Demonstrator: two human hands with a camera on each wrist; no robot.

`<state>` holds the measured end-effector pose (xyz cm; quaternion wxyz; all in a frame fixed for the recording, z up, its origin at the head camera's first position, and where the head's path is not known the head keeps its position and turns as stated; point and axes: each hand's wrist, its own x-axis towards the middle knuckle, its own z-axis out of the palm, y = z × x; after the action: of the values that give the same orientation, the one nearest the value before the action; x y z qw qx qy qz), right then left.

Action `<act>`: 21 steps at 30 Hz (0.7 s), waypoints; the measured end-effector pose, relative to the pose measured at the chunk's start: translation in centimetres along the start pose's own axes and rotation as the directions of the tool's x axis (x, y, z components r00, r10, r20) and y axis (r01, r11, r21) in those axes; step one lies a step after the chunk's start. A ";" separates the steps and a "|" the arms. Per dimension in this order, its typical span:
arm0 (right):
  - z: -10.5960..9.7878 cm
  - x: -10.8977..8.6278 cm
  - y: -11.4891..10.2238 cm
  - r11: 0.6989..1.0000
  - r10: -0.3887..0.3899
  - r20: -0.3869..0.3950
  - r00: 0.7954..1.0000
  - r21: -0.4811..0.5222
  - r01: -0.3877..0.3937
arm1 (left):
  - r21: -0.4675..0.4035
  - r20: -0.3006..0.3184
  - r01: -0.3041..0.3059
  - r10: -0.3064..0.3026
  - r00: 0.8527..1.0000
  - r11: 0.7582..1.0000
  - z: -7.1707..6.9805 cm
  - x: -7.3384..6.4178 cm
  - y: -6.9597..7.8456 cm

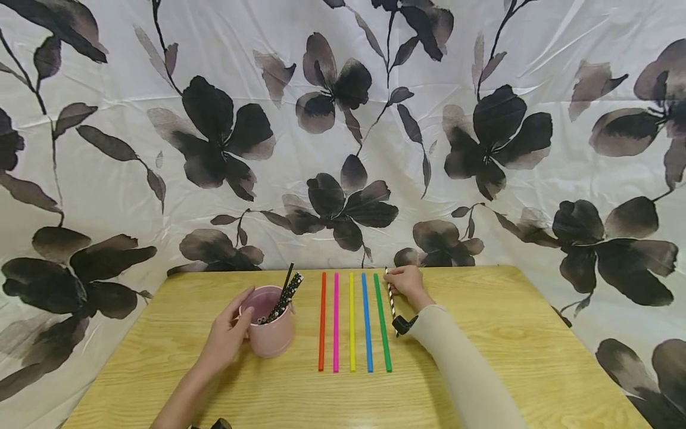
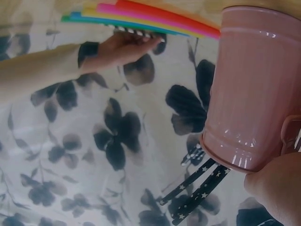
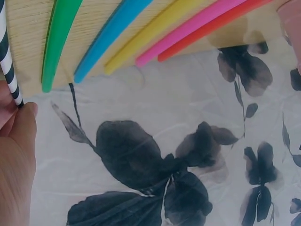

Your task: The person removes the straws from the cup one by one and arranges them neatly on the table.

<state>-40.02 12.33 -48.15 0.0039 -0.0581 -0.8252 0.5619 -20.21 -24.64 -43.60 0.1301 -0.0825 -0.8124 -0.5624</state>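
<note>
My left hand [image 1: 227, 333] holds a pink mug [image 1: 271, 341] at its left side, by the handle, as the left wrist view shows. Several black patterned straws [image 1: 287, 296] lean inside the mug, their ends sticking out past the rim. With thumb and fingers my right hand [image 1: 408, 285] pinches a black-and-white striped straw [image 1: 393, 307] near its far end. Left of it, side by side on the table, lie a green straw [image 1: 383, 322], a blue straw [image 1: 367, 322], a yellow straw [image 1: 352, 322], a pink straw [image 1: 336, 322] and a red straw [image 1: 323, 322].
The light wooden table [image 1: 493, 333] ends at the back against a white cloth [image 1: 300, 161] printed with dark flowers. A black wrist camera [image 1: 404, 325] sits on the right wrist and overlaps the striped straw's near part.
</note>
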 end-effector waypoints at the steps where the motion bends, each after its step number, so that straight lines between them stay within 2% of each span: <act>1: 0.1 0.0 0.1 1.000 -0.002 -0.002 1.000 0.003 0.002 | -0.003 -0.001 0.001 -0.001 1.000 1.000 0.0 0.1 -0.4; 3: 0.1 -0.1 0.1 1.000 -0.001 -0.001 1.000 0.000 0.001 | -0.009 -0.001 0.000 0.000 1.000 1.000 0.0 0.2 -0.9; 6: 0.2 -0.3 0.0 1.000 0.014 0.010 1.000 -0.014 -0.014 | -0.012 -0.003 0.000 0.000 1.000 1.000 0.0 0.1 -0.8; 9: 0.2 -0.5 -0.1 0.999 0.028 0.016 0.999 -0.029 -0.027 | -0.008 -0.005 0.005 -0.005 1.000 1.000 0.0 -0.2 0.5; 12: 0.3 -0.7 -0.1 0.998 0.019 0.008 1.000 -0.054 -0.019 | 0.001 -0.009 0.012 -0.012 1.000 1.000 0.1 -0.4 1.1; 21: 0.4 -0.8 0.2 0.993 -0.013 -0.034 0.999 -0.116 0.009 | 0.022 -0.004 0.011 -0.011 1.000 1.000 0.1 -0.3 1.2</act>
<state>-39.24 11.90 -48.40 0.0176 -0.0635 -0.8564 0.5120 -19.57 -24.12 -42.71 0.1296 -0.0753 -0.8187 -0.5542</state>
